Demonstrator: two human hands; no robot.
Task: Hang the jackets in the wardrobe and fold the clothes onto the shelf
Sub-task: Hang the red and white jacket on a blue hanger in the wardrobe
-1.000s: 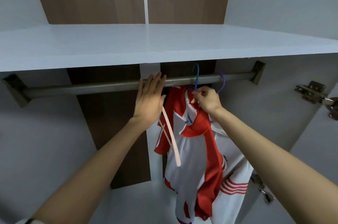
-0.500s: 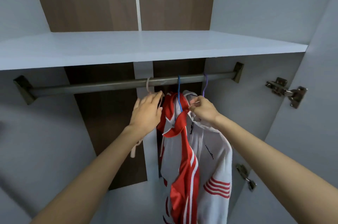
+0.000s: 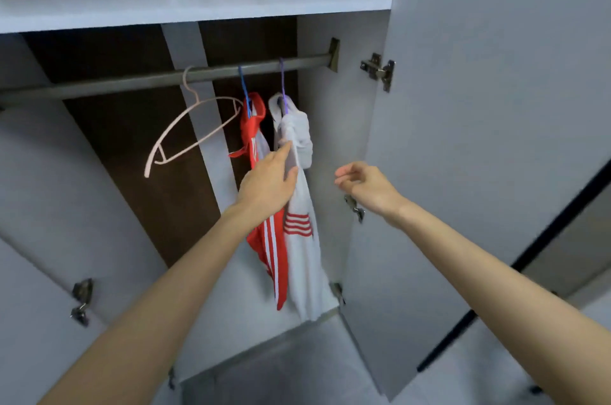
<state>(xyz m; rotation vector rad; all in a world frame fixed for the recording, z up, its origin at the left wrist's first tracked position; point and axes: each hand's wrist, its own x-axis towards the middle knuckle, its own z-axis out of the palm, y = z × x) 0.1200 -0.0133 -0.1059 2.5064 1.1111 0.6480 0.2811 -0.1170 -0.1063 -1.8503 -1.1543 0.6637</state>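
You're facing an open wardrobe [image 3: 49, 173]: pale grey walls, brown back panel [image 3: 142, 193]. Right door [image 3: 496, 107] swung wide, grey floor [image 3: 463, 378] below.

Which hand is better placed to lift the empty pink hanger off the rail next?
Left, probably. The left hand touches the white jacket, nearer the pink hanger; the empty right hand is farther off, near the door.

Left of the tilted pink hanger [image 3: 195, 130], the rail [image 3: 115, 84] runs bare, with open room beneath it. The right end is crowded: the red jacket [image 3: 266, 246] and the white jacket [image 3: 302, 259] hang touching, near the side wall [image 3: 334, 127]. The shelf [image 3: 198, 8] sits close above the rail. The open door [image 3: 479, 140] bounds the right.
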